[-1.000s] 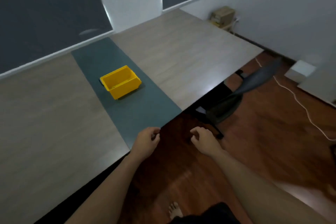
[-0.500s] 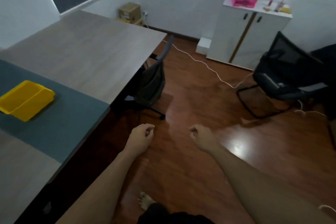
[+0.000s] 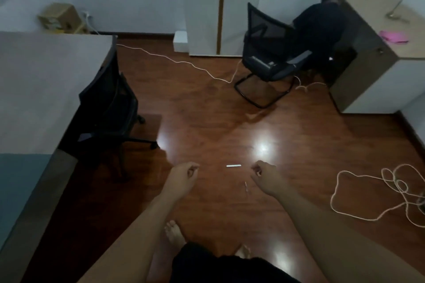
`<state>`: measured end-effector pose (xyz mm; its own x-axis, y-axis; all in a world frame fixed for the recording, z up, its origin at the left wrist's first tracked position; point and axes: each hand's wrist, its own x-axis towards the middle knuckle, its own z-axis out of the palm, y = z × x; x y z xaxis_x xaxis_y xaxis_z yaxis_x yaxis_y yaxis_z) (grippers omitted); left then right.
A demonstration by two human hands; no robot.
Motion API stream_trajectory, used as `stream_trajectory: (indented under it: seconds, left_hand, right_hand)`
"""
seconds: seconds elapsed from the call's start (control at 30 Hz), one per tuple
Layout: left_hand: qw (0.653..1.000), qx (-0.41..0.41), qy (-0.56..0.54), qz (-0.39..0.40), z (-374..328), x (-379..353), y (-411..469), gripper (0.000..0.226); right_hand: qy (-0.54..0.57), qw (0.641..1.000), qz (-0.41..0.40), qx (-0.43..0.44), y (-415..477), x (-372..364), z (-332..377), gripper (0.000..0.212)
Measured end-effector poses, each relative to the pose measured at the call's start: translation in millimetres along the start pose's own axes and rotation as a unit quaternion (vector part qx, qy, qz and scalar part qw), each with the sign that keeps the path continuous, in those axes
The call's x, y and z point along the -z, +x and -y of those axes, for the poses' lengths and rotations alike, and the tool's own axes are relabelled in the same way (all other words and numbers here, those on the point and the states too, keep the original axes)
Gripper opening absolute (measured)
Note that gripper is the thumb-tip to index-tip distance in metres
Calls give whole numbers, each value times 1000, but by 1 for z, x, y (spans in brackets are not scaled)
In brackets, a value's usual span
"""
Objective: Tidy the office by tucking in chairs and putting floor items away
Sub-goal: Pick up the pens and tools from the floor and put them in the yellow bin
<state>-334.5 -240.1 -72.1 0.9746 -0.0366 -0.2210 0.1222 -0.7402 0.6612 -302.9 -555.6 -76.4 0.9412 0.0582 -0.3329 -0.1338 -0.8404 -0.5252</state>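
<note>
My left hand (image 3: 182,177) and my right hand (image 3: 264,173) hover over the wooden floor, both loosely curled and holding nothing. Between them on the floor lies a small white pen-like stick (image 3: 233,165), and a thin dark item (image 3: 246,186) lies just below it. A black swivel chair (image 3: 108,103) sits pushed against the long grey desk (image 3: 34,80) on the left. A second black mesh chair (image 3: 269,57) stands out in the room near the white cabinet (image 3: 220,18). A tangled white cord (image 3: 377,193) lies on the floor at the right.
Another person in dark clothes (image 3: 322,27) crouches by a beige desk (image 3: 372,48) at the back right. A white cable (image 3: 174,61) runs across the floor from a cardboard box (image 3: 58,17). My bare feet (image 3: 173,234) show below.
My view has swung right from the desk with the yellow bin to the open floor. The small floor items, the cord and the second desk have come into sight. Both hands stay curled.
</note>
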Motion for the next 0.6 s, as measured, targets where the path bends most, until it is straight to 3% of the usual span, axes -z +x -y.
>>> stream_trajectory:
  seconds: [0.43, 0.6]
  left_hand:
    - [994, -51, 38, 84, -30, -28, 94, 29]
    - [990, -61, 43, 120, -27, -30, 150, 29]
  right_hand:
    - [62, 992, -39, -100, 16, 17, -47, 8]
    - [48, 986, -36, -155, 50, 27, -44, 26]
